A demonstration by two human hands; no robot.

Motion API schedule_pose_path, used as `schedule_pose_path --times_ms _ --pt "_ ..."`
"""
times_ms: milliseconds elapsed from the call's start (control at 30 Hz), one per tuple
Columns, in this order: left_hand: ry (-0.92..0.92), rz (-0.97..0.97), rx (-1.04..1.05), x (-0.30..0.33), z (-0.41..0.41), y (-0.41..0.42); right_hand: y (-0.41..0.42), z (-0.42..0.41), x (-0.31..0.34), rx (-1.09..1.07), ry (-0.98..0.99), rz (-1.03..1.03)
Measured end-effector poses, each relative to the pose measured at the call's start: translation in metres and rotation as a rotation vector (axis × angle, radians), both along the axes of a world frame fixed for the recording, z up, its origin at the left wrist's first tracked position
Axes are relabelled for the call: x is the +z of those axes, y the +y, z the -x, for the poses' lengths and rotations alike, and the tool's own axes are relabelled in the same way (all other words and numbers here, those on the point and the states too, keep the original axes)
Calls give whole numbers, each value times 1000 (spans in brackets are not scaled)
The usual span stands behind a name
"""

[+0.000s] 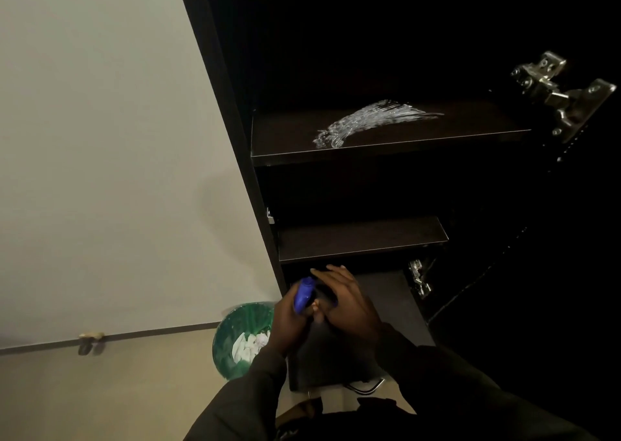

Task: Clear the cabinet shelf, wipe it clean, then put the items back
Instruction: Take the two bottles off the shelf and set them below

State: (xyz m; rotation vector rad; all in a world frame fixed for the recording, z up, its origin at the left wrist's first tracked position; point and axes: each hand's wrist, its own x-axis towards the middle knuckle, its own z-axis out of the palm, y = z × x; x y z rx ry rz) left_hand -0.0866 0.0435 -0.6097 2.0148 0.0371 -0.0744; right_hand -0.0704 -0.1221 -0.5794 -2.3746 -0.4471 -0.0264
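Cabinet shelf (pixel 386 135), the upper dark board in the open cabinet, is lying bare and carrying a white streak of cleaner (pixel 373 121) across its middle, not yet wiped off. Near the lower edge of the scene, the left hand (pixel 289 323) is gripping a blue spray bottle (pixel 304 294), its fingers curled round the neck. The right hand (pixel 349 303) is resting over the bottle's far side; whether its fingers are grasping it cannot be told. No cloth is showing. A green bin (pixel 242 340) is standing on the floor at left. Risk, as judged: the streak may be drying into residue or running over the shelf's near edge if wiping is delayed.
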Motion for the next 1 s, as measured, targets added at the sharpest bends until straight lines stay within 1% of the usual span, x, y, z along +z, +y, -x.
schedule_pose_path --times_ms 133,267,367,500,600,767,833,933,1000 --pt "-21 -18 -49 15 6 -3 13 5 20 60 119 -105" --pt "-36 -33 -114 22 1 5 7 -4 36 114 187 -73" --pt "0 -42 -110 26 0 11 10 -9 47 110 199 1" --pt "18 -102 -113 28 3 23 23 -13 56 102 188 176" --pt "26 -157 -96 24 9 35 35 -12 51 108 185 295" --pt "104 -225 -82 10 11 45 48 -10 39 129 195 365" --pt "128 -222 -88 2 8 47 48 -10 34 143 218 384" --pt "168 -244 -116 -22 -1 49 55 -10 30 146 250 441" --pt "196 -255 -141 -24 -2 47 56 -12 27 158 255 497"
